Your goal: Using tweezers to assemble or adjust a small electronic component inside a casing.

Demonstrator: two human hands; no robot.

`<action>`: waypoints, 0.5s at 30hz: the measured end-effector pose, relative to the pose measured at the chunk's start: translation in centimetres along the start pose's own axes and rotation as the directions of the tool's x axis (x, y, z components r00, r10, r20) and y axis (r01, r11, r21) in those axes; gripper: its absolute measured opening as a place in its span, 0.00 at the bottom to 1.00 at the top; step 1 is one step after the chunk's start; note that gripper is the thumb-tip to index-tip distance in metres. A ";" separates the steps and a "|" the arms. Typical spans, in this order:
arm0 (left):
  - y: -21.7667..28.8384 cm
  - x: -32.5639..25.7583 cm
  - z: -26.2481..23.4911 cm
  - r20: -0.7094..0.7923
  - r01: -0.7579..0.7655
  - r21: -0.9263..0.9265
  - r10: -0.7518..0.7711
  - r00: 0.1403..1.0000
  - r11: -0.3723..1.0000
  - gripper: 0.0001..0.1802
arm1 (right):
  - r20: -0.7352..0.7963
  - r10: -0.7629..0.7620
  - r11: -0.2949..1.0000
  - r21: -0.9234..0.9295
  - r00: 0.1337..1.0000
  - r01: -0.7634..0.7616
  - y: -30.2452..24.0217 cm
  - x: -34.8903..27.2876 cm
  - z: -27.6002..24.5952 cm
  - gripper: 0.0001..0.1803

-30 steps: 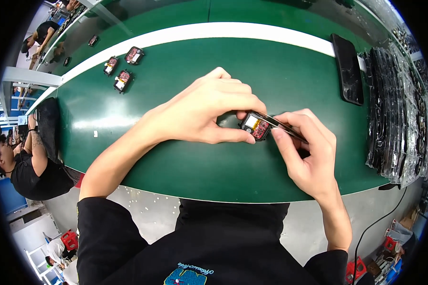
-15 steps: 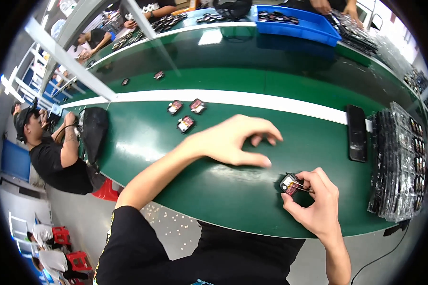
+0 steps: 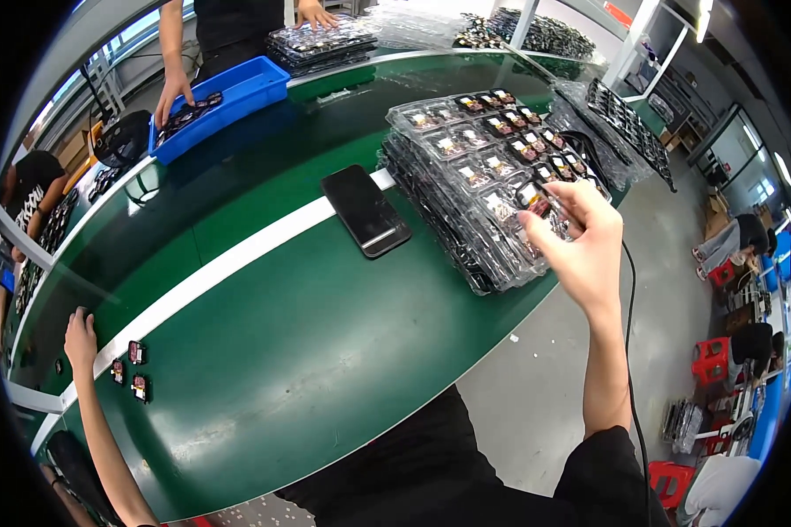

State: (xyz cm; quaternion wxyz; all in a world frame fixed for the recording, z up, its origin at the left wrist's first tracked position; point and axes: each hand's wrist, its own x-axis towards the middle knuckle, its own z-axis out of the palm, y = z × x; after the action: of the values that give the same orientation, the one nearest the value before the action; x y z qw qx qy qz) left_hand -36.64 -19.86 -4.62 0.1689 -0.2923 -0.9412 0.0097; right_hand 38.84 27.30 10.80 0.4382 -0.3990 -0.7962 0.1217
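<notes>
My right hand is over the top of a stack of clear plastic trays. Thumb and fingers close round a small black-framed electronic module, which is at a pocket of the top tray. Similar modules sit in many of the other pockets. Far to the left, my left hand reaches past the white strip with its fingers curled down. What lies under those fingertips is hidden. Beside that wrist, three loose modules lie on the green table.
A black phone lies left of the trays, partly over the strip. One small dark piece rests beyond the strip. Across the table, another person's hand reaches into a blue bin. A black cable hangs at right.
The view has turned to the right. My right hand has carried the module from the table to the tray stack. My left hand has gone from mid-table to beyond the strip.
</notes>
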 end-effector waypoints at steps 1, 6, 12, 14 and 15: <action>-0.4 0.8 0.4 0.003 -0.013 -0.040 0.013 1.000 0.999 0.23 | -0.048 -0.002 1.000 0.010 0.999 0.002 2.0 0.2 -0.7 0.21; -1.7 2.2 0.6 -0.043 -0.043 -0.115 0.038 0.998 0.992 0.27 | -0.101 0.078 0.994 -0.072 0.992 -0.086 6.1 0.1 -3.0 0.22; 11.4 -1.0 -5.4 -0.052 -0.186 -0.434 0.181 0.982 0.882 0.32 | -0.049 0.176 0.983 -0.054 0.983 -0.178 4.3 -0.7 -3.4 0.22; 19.5 -6.3 -13.3 -0.054 -0.251 -0.604 0.275 0.960 0.756 0.31 | -0.039 0.196 0.972 0.141 0.980 -0.189 2.7 -1.4 -3.0 0.21; 22.5 -8.7 -15.5 -0.100 -0.329 -0.643 0.349 0.932 0.692 0.29 | 0.034 0.182 0.937 0.297 0.983 -0.184 1.0 -2.0 -3.0 0.18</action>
State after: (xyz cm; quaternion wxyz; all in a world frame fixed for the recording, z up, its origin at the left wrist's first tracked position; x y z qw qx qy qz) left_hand -12.59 -7.27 4.65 0.0383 -0.5007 -0.8176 -0.2816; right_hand 42.32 26.04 10.82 0.4781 -0.4001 -0.7292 0.2822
